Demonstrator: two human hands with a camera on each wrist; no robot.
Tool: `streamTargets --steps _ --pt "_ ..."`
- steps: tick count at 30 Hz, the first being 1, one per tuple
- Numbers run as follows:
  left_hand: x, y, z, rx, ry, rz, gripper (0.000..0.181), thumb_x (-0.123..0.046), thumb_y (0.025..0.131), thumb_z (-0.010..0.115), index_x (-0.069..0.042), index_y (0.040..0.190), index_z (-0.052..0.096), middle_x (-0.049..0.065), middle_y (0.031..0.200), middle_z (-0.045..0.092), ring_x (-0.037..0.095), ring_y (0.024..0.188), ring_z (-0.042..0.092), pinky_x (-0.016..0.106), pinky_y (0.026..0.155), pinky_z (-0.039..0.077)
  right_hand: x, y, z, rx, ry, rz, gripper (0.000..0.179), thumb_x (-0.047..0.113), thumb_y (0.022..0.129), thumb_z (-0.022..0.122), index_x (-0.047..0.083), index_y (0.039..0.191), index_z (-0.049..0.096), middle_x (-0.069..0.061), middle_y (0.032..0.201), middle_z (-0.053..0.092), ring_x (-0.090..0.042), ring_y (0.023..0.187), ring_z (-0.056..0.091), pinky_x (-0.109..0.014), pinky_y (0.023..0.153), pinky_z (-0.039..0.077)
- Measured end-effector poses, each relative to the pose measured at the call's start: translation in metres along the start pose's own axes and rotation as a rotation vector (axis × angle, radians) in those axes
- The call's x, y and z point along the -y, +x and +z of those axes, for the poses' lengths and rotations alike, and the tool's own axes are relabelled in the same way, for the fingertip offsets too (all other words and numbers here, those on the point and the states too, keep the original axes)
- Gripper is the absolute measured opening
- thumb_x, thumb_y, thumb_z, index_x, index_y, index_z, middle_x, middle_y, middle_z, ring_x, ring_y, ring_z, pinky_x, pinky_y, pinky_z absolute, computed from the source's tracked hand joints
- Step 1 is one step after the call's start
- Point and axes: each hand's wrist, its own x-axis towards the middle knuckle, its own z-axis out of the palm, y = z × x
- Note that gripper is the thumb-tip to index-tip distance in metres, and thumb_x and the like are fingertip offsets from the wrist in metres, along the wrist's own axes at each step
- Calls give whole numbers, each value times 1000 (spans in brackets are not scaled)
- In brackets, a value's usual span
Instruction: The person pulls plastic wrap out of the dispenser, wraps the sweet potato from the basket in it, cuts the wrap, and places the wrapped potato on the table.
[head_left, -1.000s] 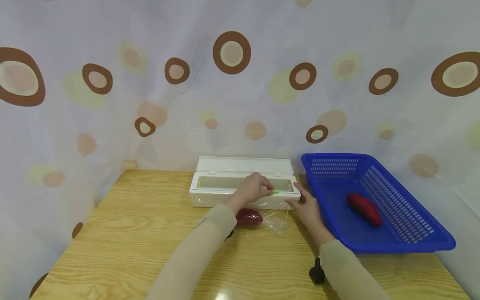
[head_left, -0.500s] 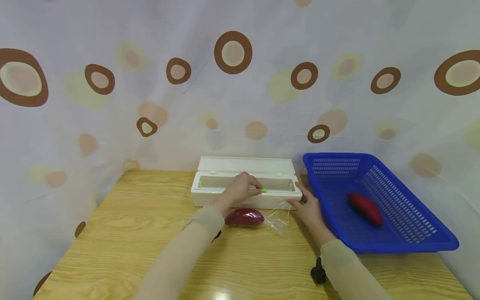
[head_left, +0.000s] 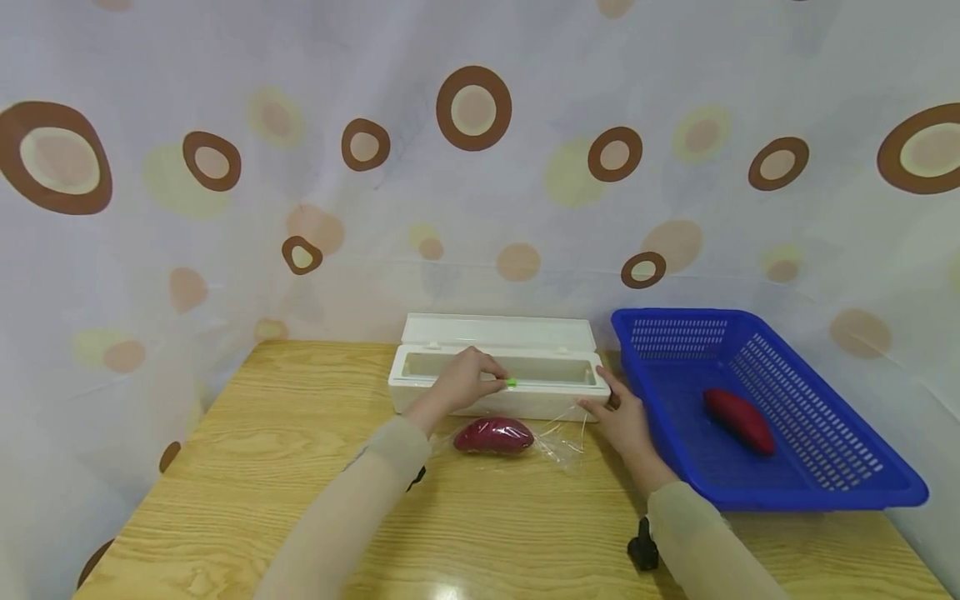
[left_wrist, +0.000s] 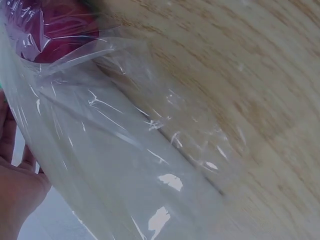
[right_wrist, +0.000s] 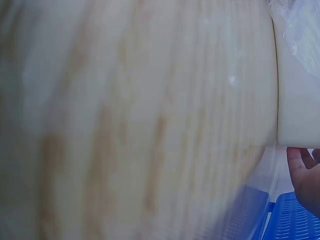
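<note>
A long white cling film dispenser (head_left: 536,406) stands at the back of the table, its lid (head_left: 498,332) raised. My left hand (head_left: 457,385) pinches a small green slider (head_left: 511,382) on the front rail. My right hand (head_left: 624,421) grips the dispenser's right end, thumb in front; in the right wrist view its fingers (right_wrist: 296,162) touch that end. Before the box lies a dark red sweet potato (head_left: 493,436) wrapped in clear film (head_left: 561,442), loose film spreading at its right. The left wrist view shows this film (left_wrist: 120,145) stretched across the white box front.
To the right, a blue plastic basket (head_left: 780,498) with slotted walls holds another red sweet potato (head_left: 738,421). The wood-grain table (head_left: 300,450) ends at a patterned curtain (head_left: 480,208) behind the dispenser.
My left hand has drawn the green slider leftward along the rail, and more of the wrapped sweet potato shows. My right hand keeps its hold on the dispenser's end.
</note>
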Motion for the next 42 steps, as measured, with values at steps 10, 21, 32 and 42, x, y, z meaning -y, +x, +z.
streamTargets --steps 10,21,32,42 --pt "1 -3 -3 -10 18 31 15 -21 86 69 -11 96 75 1 98 72 19 94 57 33 87 45 -2 0 -1 9 -2 2 64 8 87 66 4 144 37 -29 141 39 -37 127 44 -45 101 40" --pt "6 -12 -8 6 2 19 15 -21 88 68 -11 98 75 2 100 72 19 95 55 33 86 45 0 -1 0 17 -9 -3 64 8 87 67 4 144 37 -27 142 39 -36 127 45 -45 100 41" --pt "12 -21 -16 -2 15 -2 15 -21 88 68 -11 98 75 2 101 71 20 97 55 35 87 46 5 -5 2 23 -12 -17 63 8 86 67 4 143 39 -27 139 43 -34 121 50 -25 88 49" --pt "32 -43 -33 -36 6 -60 15 -20 87 69 -11 97 75 2 99 71 23 100 58 43 102 39 2 -6 1 -46 -87 -51 62 13 84 71 6 140 45 -16 81 56 -12 65 45 -18 52 38"
